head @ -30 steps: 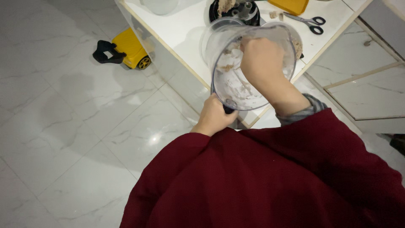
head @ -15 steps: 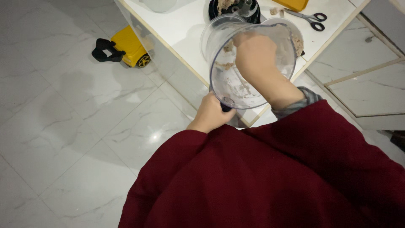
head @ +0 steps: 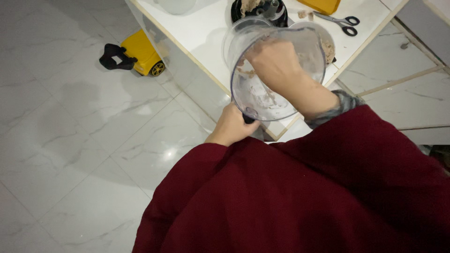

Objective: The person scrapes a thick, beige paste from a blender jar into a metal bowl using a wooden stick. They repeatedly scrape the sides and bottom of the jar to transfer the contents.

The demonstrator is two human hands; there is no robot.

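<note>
Left hand (head: 230,125) is wrapped tight round the dark handle of the clear plastic processor bowl (head: 276,70), tipped on its side over the white worktop (head: 201,33). Right hand (head: 276,65) is reaching inside, fingers curled, can't tell around what. Pale dough smears line the walls, so scraping's only partway done.

yellow toy truck (head: 140,57), dark red sleeves (head: 300,197)
</note>
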